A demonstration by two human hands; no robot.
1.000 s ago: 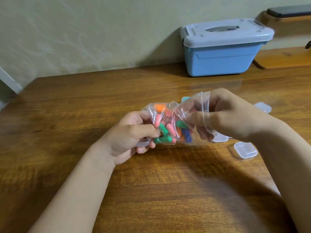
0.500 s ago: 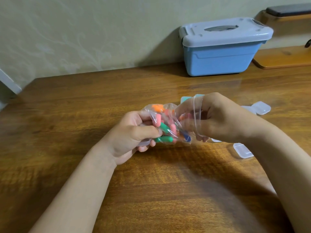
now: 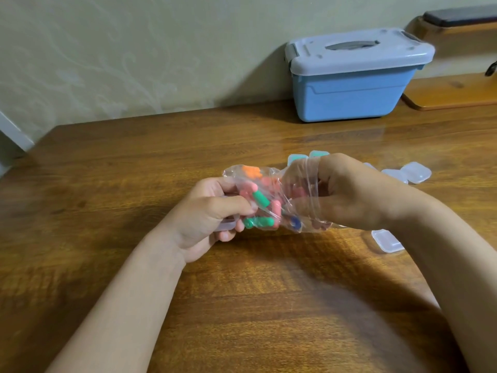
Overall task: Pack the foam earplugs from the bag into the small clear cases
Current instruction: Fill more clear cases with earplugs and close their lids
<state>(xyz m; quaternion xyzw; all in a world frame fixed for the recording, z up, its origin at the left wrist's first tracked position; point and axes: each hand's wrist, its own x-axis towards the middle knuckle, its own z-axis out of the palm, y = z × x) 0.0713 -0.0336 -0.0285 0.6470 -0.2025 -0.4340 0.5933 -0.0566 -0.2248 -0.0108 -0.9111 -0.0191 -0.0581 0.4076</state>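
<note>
We are working over a wooden desk [image 3: 134, 162], holding both hands just above its middle. Along the far edge, toward the far right corner, a blue storage box [image 3: 352, 95] with a grey lid is standing shut. A wooden shelf [image 3: 451, 90] is sitting just beside it. Both are well apart from the hands and are blocking nothing.

Our left hand [image 3: 207, 219] is gripping the closed end of the bag [image 3: 277, 200], the thumb pressing the plastic against the fingers. Underneath, it seems to be cradling a held case [image 3: 227, 226] as well. Our right hand [image 3: 349, 195] is reaching in through the bag's mouth, whose rim is wrapping round the knuckles. Its fingers are curling inside, but creased plastic is hiding the tips, so we cannot tell whether they are pinching anything.

The bag is lying with its long axis left to right between the hands, mouth toward the right. The earplugs [image 3: 259, 222] are bunching at the left end, nearer the left hand, so we are judging that the right fingers need to dig leftward.

A near case [image 3: 387, 240] is lying just beside the right wrist, the far cases [image 3: 415, 172] are sitting beyond that hand, and two tinted cases [image 3: 309, 157] are peeping out behind it. We are judging that a withdrawing forearm could nudge them.
</note>
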